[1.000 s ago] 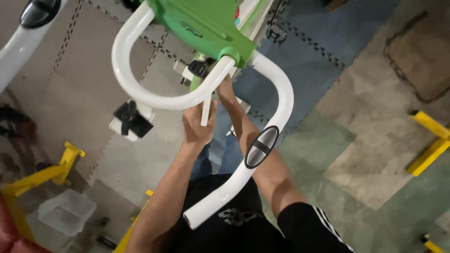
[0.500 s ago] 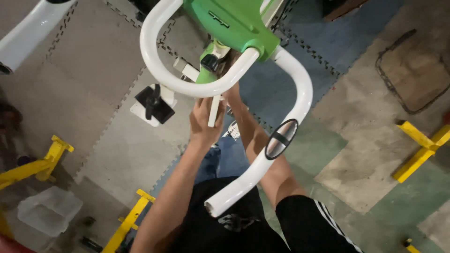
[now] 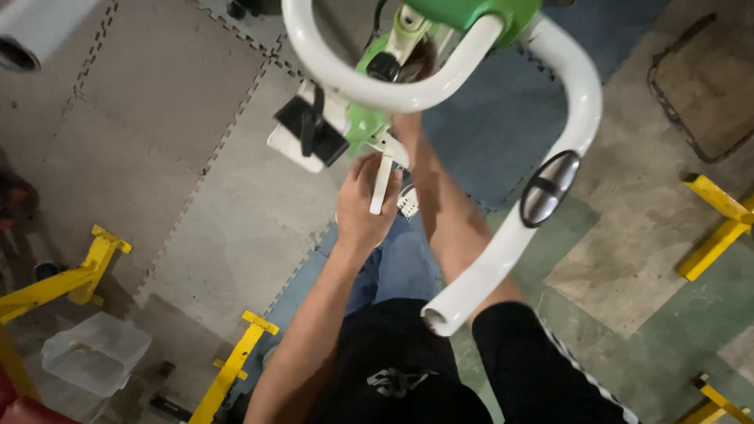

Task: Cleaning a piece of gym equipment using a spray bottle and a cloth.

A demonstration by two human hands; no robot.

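Head view looked down past the white handlebar (image 3: 479,86) of a green-and-white exercise bike. The left hand (image 3: 365,206) had its fingers (image 3: 369,169) clenched around a short white rod (image 3: 382,184), held upright just under the bar, likely to keep it lined up with the green frame joint (image 3: 363,126) right above the fingers. The right hand (image 3: 408,129) reached up beside that joint; I cannot tell whether its fingers gripped anything. Far below-left of the fingers, a clear plastic tub (image 3: 94,353) sat on the floor, apparently empty.
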